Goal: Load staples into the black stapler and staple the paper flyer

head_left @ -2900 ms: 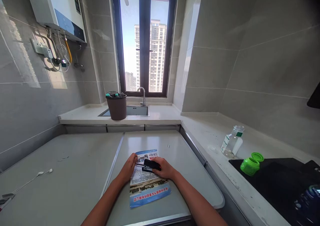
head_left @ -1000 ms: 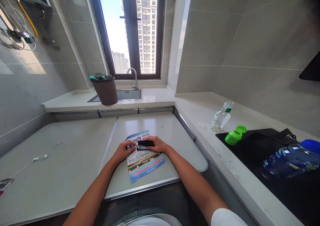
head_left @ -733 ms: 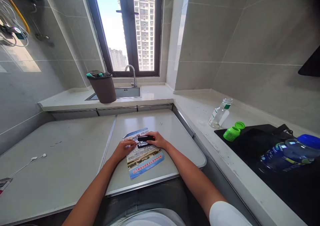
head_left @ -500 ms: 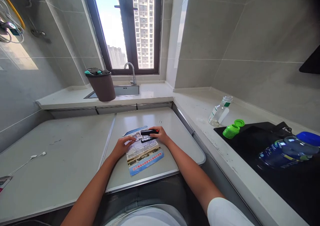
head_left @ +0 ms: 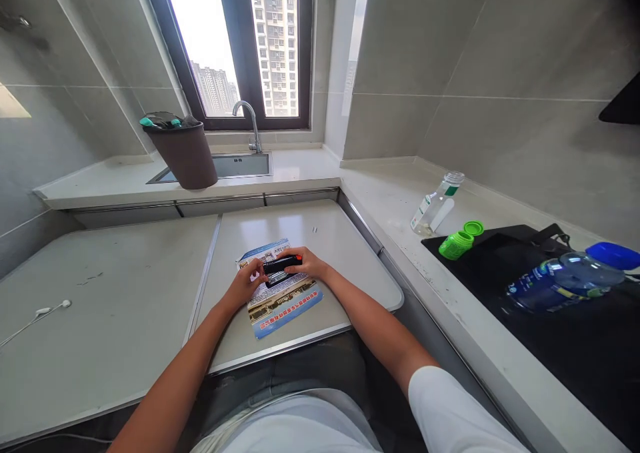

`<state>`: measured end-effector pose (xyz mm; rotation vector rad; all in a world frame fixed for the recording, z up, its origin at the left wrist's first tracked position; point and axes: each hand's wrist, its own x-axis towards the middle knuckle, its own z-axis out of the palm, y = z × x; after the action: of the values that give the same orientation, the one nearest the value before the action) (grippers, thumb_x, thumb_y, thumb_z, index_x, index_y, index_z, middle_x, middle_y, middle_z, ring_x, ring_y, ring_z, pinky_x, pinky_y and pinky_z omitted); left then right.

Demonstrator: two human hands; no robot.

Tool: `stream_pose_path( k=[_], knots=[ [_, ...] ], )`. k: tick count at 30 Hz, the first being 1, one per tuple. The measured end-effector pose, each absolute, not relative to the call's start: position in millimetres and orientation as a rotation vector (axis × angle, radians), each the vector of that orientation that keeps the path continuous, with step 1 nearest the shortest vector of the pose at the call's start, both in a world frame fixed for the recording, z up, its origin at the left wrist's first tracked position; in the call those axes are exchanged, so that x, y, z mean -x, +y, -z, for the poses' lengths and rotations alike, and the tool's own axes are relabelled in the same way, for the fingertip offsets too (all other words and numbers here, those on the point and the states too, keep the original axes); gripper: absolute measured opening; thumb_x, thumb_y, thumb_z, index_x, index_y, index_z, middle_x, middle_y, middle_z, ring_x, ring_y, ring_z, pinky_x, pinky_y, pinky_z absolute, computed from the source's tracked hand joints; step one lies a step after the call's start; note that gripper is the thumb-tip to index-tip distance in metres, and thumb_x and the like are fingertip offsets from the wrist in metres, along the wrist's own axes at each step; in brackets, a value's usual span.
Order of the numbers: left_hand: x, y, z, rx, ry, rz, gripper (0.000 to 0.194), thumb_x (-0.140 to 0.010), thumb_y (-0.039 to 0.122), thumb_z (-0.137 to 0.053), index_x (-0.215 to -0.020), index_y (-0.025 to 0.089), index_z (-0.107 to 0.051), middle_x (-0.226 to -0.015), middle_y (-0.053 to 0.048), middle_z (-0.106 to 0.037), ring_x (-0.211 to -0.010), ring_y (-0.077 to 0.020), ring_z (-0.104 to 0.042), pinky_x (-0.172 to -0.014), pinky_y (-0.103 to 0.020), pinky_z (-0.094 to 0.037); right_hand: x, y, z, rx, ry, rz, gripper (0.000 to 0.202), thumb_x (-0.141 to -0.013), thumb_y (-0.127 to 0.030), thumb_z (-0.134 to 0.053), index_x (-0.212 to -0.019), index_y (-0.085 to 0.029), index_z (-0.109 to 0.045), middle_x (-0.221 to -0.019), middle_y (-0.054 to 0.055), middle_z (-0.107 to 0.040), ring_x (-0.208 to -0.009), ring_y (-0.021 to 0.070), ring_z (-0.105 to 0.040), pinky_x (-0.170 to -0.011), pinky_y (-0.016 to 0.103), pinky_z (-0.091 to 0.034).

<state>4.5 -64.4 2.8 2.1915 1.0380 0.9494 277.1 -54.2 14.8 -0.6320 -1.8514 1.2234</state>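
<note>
The right hand (head_left: 311, 265) wraps round the black stapler (head_left: 277, 266), which points sideways to the left hand (head_left: 245, 285), whose fingers curl by its tip, their hold unclear

Kitchen: metal sink (head_left: 245, 166) and curved tap (head_left: 255, 145) beyond the hands (head_left: 313, 264); window (head_left: 243, 46) behind these; tiled wall (head_left: 400, 129) to the hands' right.

Spreads flat as a pale grey, metal-rimmed table (head_left: 145, 293); carries a blue-and-white printed paper leaflet (head_left: 283, 301) near the front edge, white corded earphones (head_left: 66, 303) toward the left edge.
</note>
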Motion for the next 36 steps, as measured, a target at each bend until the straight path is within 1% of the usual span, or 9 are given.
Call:
stream_pose_path(
  k=[4,8,10,12,15,20,24,28,36],
  knots=[
    [-1.4,-61.6,2.1,-2.208,1.01,-0.91,0.019,-0.089,0.036,-0.066,-0.084,0.021,-0.056,-0.08,0.0,-0.063,-0.078,-0.0174,-0.056,-0.075,-0.03,-0.047,-276.3,-54.6,-12.5,0.628,-1.9,-1.217,0.058,-0.078,-0.055,-0.088,-0.123,-0.02,-0.076,-0.12,0.007,-0.074,-0.111,0.0261,-0.069,-0.1,0.036,-0.052],
    [0.6,-57.6,2.4,-2.262,1.078,-0.983,0.023,-0.092,0.039,-0.068,-0.083,0.021,-0.056,-0.083,-0.001,-0.066,-0.08,-0.0186,-0.06,-0.078,-0.031,-0.049,-276.1,-53.2,-14.7,0.66,-1.901,-1.136,0.059,-0.073,-0.055,-0.091,-0.119,-0.021,-0.079,-0.113,0.006,-0.076,-0.104,0.0252,-0.07,-0.094,0.035,-0.054],
    [1.5,-55.6,1.8,-2.332,1.104,-0.981,0.02,-0.094,0.04,-0.067,-0.09,0.022,-0.062,-0.094,-0.004,-0.072,-0.092,-0.0214,-0.065,-0.087,-0.034,-0.052,-279.9,-49.8,-15.7,0.709,-1.859,-1.065,0.055,-0.07,-0.053,-0.093,-0.114,-0.021,-0.081,-0.106,0.005,-0.078,-0.098,0.0245,-0.071,-0.091,0.035,-0.054],
    [3.4,-53.4,2.6,-2.432,1.129,-0.905,0.021,-0.097,0.042,-0.064,-0.102,0.023,-0.069,-0.116,-0.007,-0.075,-0.112,-0.0258,-0.067,-0.102,-0.041,-0.051,-288.1,-43.8,-15.2,0.816,-1.73,-0.966,0.051,-0.071,-0.051,-0.092,-0.111,-0.021,-0.083,-0.102,0.006,-0.079,-0.094,0.0242,-0.072,-0.09,0.036,-0.054],
    [9.1,-49.3,7.5,-2.533,1.243,-0.702,0.032,-0.094,0.046,-0.066,-0.12,0.027,-0.073,-0.142,-0.008,-0.069,-0.134,-0.0319,-0.06,-0.116,-0.052,-0.044,-307.2,-31.9,-11.0,1.054,-1.442,-0.72,0.046,-0.074,-0.047,-0.088,-0.112,-0.022,-0.083,-0.103,0.007,-0.08,-0.096,0.0252,-0.072,-0.094,0.04,-0.055],
    [20.8,-42.5,17.5,-2.482,1.486,-0.606,0.036,-0.096,0.04,-0.061,-0.128,0.027,-0.07,-0.152,-0.007,-0.062,-0.145,-0.0337,-0.053,-0.126,-0.065,-0.031,-342.3,-14.8,1.9,1.399,-1.224,-0.373,0.038,-0.073,-0.035,-0.083,-0.108,-0.023,-0.084,-0.111,0.01,-0.081,-0.109,0.0304,-0.071,-0.105,0.047,-0.053],
    [25.1,-41.7,20.0,-2.454,1.5,-0.595,0.038,-0.097,0.037,-0.056,-0.131,0.026,-0.068,-0.154,-0.008,-0.06,-0.151,-0.034,-0.047,-0.128,-0.068,-0.024,-356.1,-9.6,11.5,1.403,-1.323,-0.555,0.04,-0.068,-0.035,-0.083,-0.106,-0.022,-0.084,-0.115,0.01,-0.081,-0.111,0.0319,-0.073,-0.107,0.048,-0.053],
    [23.1,-43.2,18.9,-2.419,1.52,-0.609,0.038,-0.096,0.032,-0.055,-0.131,0.024,-0.069,-0.154,-0.01,-0.06,-0.152,-0.0338,-0.045,-0.129,-0.069,-0.02,-354.4,-12.3,13.9,1.328,-1.482,-0.744,0.043,-0.066,-0.038,-0.086,-0.106,-0.022,-0.085,-0.109,0.008,-0.083,-0.106,0.0304,-0.075,-0.102,0.045,-0.055],
    [20.6,-41.7,20.2,-2.314,1.668,-0.688,0.034,-0.096,0.027,-0.055,-0.126,0.026,-0.072,-0.148,-0.007,-0.065,-0.148,-0.0329,-0.05,-0.128,-0.067,-0.025,-348.0,-28.1,-1.0,0.984,-1.946,-1.024,0.043,-0.074,-0.044,-0.089,-0.113,-0.024,-0.084,-0.106,0.005,-0.078,-0.099,0.0247,-0.07,-0.095,0.038,-0.052]
  ],
)
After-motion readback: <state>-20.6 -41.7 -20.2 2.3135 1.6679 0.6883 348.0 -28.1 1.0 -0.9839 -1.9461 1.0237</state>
